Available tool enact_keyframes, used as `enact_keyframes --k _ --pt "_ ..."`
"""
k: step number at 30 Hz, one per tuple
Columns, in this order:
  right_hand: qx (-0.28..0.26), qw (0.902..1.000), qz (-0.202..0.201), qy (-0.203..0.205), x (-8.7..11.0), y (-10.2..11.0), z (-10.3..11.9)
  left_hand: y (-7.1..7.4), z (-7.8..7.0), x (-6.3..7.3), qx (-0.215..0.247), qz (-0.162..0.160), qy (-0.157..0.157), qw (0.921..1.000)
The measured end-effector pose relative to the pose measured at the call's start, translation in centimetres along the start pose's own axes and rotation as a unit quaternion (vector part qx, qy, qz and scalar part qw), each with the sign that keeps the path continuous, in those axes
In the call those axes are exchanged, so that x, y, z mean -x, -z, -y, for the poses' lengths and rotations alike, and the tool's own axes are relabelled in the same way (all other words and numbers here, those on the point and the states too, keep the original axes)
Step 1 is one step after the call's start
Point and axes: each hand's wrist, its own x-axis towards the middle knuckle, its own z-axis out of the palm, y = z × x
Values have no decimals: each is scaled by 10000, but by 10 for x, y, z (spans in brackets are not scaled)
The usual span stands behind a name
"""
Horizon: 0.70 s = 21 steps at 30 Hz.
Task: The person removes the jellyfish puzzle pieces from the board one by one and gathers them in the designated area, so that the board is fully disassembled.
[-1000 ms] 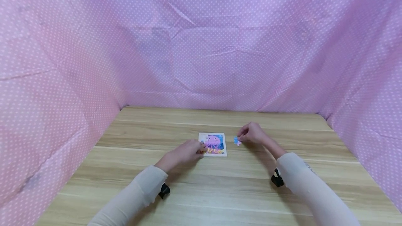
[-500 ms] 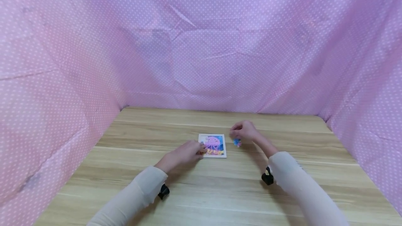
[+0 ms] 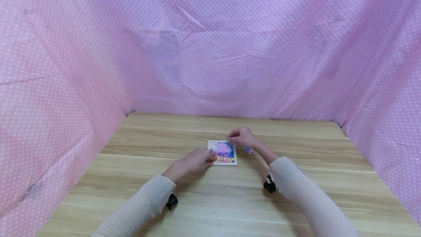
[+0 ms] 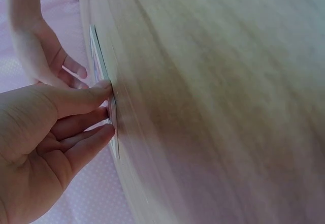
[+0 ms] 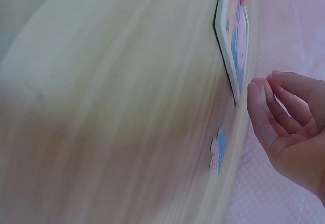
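A square jigsaw puzzle [image 3: 227,151] in a white frame lies on the table, picturing a pink jellyfish over yellow coral. A pale gap shows at its upper left. My left hand [image 3: 197,159] grips the frame's left edge; in the left wrist view the thumb [image 4: 89,98] lies along that edge with the fingers beside it. Over the puzzle's upper right corner hovers my right hand [image 3: 242,137], fingers bent and fingertips close together [image 5: 258,86]. No piece shows between them, though one may be hidden. A loose blue and pink puzzle piece [image 5: 218,150] lies right of the frame.
The wooden table [image 3: 204,200] runs back to a pink dotted cloth [image 3: 204,68], which also hangs along both sides. Black wrist devices [image 3: 269,184] sit under both sleeves.
My right hand has moved left, from beside the loose piece to the puzzle's upper right corner. A blue and pink piece stays on the table. My left hand has kept its place.
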Motion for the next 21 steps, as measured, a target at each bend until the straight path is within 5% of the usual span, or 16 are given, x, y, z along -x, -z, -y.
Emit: enact_keyframes --k 14,21 --pt "467 9974 -59 549 -22 -31 -2 -1 0 -1 -90 -105 -215 9997" --pt "492 9979 -152 390 -23 -37 0 0 -1 -1 -41 -108 -203 9997"
